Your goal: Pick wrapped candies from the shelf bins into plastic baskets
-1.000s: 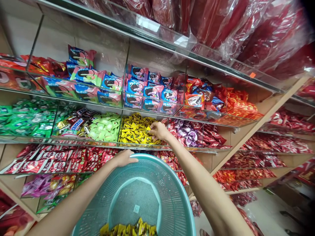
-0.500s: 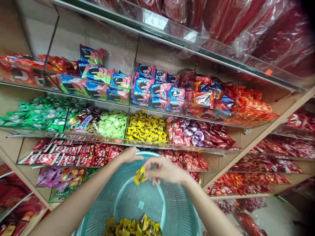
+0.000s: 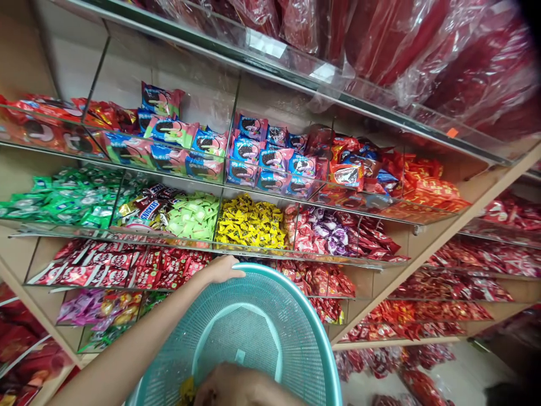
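My left hand (image 3: pixel 224 269) is closed over the far rim of a teal plastic mesh basket (image 3: pixel 298 332), which is tilted so its inside shows. Low in the basket, at the bottom edge of the view, is my right hand (image 3: pixel 243 386), smeared by motion with its fingers hidden. It covers most of the pile of yellow-wrapped candies (image 3: pixel 186 390) there; only a few show at its left. More candies in the same yellow wrapping (image 3: pixel 251 224) fill a shelf compartment just beyond the basket's far rim.
Glass-fronted shelves hold green-wrapped sweets (image 3: pixel 76 194), light green packets (image 3: pixel 192 217), blue and pink packets (image 3: pixel 245 148) and purple-and-white sweets (image 3: pixel 336 231). Red packets (image 3: pixel 101 265) lie on the shelf below. Clear plastic bags with red contents (image 3: pixel 380 45) sit overhead. A wooden panel (image 3: pixel 443 231) slants at the right.
My right hand, which held a yellow-wrapped candy above the middle of the basket, has moved down toward me over the candy pile. My left hand has stayed on the rim.
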{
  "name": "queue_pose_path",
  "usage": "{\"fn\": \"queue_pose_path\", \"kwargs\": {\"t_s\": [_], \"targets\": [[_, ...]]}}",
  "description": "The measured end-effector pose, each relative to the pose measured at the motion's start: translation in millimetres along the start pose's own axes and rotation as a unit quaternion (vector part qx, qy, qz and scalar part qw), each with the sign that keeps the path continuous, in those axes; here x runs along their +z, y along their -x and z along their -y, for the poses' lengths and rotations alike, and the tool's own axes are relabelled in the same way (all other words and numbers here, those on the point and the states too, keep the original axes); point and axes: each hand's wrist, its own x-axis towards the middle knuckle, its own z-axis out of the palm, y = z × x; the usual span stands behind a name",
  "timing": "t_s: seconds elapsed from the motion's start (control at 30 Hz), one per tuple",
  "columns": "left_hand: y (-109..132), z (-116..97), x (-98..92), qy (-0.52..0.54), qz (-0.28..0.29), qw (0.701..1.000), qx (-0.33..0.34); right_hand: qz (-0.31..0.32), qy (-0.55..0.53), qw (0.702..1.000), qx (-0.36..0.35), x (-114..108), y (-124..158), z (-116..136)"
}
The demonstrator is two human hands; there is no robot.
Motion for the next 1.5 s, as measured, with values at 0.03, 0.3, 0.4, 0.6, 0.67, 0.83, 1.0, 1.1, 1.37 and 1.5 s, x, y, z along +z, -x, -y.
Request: {"fn": "queue_pose_path", "kwargs": {"t_s": [0.03, 0.3, 0.4, 0.6, 0.67, 0.83, 1.0, 1.1, 1.37, 1.5], "targets": [[-0.4, 0.7, 0.2, 0.003, 0.001, 1.000, 0.004, -0.025, 0.019, 1.000, -0.005, -7.2, 7.3, 4.3], [-1.5, 0.8, 0.6, -0.019, -0.016, 1.000, -0.005, -0.380, 0.131, 0.914, -0.059, -164.2, 109.8, 54.6], [-0.5, 0.7, 0.0, -0.021, -0.014, 1.000, -0.010, -0.481, 0.308, 0.821, 0.004, -218.3, 119.2, 57.8], [1.7, 0.8, 0.1, -0.024, -0.021, 0.999, -0.012, -0.398, 0.396, 0.824, 0.082, -252.7, 90.0, 46.3], [2.1, 0.3, 0.1, -0.025, -0.023, 0.999, -0.017, -0.385, 0.398, 0.828, 0.088, -253.8, 82.0, 42.9], [2.1, 0.3, 0.1, -0.010, -0.017, 1.000, -0.011, -0.393, 0.392, 0.827, 0.091, -255.9, 79.2, 38.2], [1.9, 1.3, 0.5, -0.002, -0.013, 1.000, -0.011, -0.414, 0.390, 0.819, 0.074, -253.0, 85.2, 35.6], [2.2, 1.1, 0.5, 0.003, -0.010, 1.000, -0.012, -0.428, 0.393, 0.812, 0.063, -248.9, 89.2, 35.7], [2.9, -1.0, -1.1, -0.003, -0.003, 1.000, -0.016, -0.496, 0.335, 0.801, -0.021, -253.7, 100.5, 41.6], [2.3, -3.9, -2.0, -0.014, -0.010, 1.000, -0.013, -0.529, 0.160, 0.827, -0.100, -250.2, 115.8, 51.3]]}}
